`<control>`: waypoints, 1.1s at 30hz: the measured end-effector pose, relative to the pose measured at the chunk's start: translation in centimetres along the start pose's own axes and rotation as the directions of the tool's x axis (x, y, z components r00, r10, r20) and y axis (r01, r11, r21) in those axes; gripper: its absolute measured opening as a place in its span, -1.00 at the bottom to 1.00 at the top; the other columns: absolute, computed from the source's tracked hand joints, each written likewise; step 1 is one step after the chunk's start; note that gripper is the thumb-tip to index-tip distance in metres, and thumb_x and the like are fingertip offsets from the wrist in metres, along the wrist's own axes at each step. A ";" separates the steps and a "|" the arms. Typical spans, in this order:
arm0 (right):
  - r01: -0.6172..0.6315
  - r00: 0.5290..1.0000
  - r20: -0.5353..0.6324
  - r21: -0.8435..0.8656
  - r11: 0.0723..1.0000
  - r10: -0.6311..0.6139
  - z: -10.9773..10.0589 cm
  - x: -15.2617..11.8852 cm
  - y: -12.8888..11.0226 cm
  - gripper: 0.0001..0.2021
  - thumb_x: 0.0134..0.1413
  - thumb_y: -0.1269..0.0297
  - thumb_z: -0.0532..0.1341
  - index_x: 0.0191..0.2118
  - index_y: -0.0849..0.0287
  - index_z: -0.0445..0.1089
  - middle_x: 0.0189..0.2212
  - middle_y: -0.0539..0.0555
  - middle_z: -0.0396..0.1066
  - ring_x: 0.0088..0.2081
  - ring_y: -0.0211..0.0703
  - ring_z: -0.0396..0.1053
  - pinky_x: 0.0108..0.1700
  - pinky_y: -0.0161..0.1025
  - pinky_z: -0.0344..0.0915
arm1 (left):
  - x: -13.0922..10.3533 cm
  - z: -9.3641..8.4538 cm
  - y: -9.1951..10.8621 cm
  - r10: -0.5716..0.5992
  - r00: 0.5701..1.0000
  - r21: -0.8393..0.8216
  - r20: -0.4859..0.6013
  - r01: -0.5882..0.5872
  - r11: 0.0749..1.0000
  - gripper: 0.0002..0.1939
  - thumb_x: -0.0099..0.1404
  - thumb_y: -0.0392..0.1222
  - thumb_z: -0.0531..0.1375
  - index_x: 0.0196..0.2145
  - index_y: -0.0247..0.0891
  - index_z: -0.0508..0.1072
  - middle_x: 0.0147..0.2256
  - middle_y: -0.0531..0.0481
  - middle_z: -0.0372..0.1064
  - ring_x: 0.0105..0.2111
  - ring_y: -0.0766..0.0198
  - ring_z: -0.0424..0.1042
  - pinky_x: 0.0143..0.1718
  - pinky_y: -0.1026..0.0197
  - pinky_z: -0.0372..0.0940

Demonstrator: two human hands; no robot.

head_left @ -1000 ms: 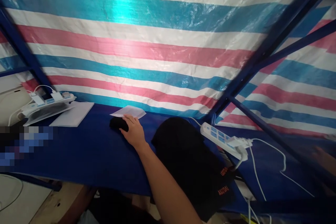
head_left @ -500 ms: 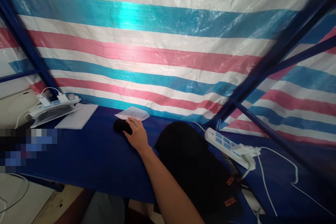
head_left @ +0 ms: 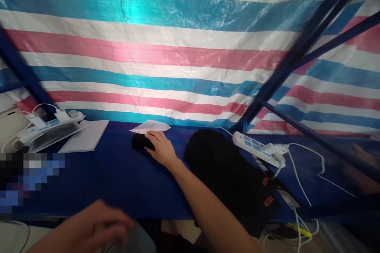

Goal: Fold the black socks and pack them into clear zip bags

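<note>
My right hand (head_left: 162, 150) rests on a small black object (head_left: 141, 141) on the blue table, with its fingers curled over the right end. Just behind it lies a white paper-like sheet (head_left: 152, 125). Low at the front edge, my left hand (head_left: 99, 227) is raised and smeared by motion; its fingers look bent, and whether they hold anything is hidden. A large black cloth item (head_left: 219, 170) with orange lettering lies to the right of my right forearm.
A white power strip (head_left: 257, 148) with plugs and cables is at the right. Another power strip (head_left: 50, 124) and white papers (head_left: 89, 136) lie at the left. Blue metal posts frame a striped sheet behind the blue table (head_left: 118, 182). Part of a person's hand (head_left: 366, 162) shows at the far right.
My left hand has come into view at the lower left. My right hand stays on the black object. The camera view has shifted slightly, and a person's hand now shows at the far right.
</note>
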State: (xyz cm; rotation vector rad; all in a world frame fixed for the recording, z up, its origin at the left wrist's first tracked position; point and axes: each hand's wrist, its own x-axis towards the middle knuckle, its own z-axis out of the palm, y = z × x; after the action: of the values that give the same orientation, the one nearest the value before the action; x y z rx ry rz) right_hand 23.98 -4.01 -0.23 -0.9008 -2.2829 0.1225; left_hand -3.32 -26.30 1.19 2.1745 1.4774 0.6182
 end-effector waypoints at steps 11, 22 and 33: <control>-0.069 0.996 -0.060 -0.009 0.998 0.068 -2.0 -0.7 1.5 -0.41 0.30 0.23 0.37 0.40 -0.03 0.31 0.31 0.17 0.39 0.28 0.12 0.33 0.24 0.11 0.46 | 23.9 1.1 -1.5 0.436 0.847 0.226 -0.303 -0.380 0.897 -0.65 0.56 -0.21 0.07 0.19 -0.13 0.51 0.13 -0.10 0.54 0.12 0.07 0.54 0.18 -0.01 0.45; 0.006 1.000 -0.011 -0.033 0.999 -0.007 -1.9 -0.9 1.5 -0.35 0.30 0.26 0.38 0.44 -0.06 0.27 0.35 0.12 0.37 0.28 0.11 0.32 0.26 0.11 0.44 | 24.1 2.2 -3.5 0.444 0.794 0.110 -0.416 -0.440 0.891 -0.73 0.58 -0.13 0.11 0.09 -0.17 0.54 0.06 -0.10 0.58 0.09 0.14 0.56 0.20 0.02 0.44; 0.008 1.000 -0.018 0.032 0.999 -0.007 -2.3 -1.3 1.4 -0.43 0.30 0.16 0.40 0.37 -0.09 0.37 0.37 0.07 0.37 0.30 0.08 0.37 0.28 0.08 0.43 | 23.9 1.8 -4.0 0.435 0.793 0.125 -0.426 -0.424 0.897 -0.74 0.61 -0.13 0.05 0.00 -0.21 0.52 -0.08 -0.11 0.55 -0.05 0.17 0.54 0.07 0.10 0.42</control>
State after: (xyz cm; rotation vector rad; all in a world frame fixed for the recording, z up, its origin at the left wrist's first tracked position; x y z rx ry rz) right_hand 26.95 -4.14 0.40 -0.8733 -2.2609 0.1469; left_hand 2.70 -2.79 0.22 2.5243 1.1731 1.3411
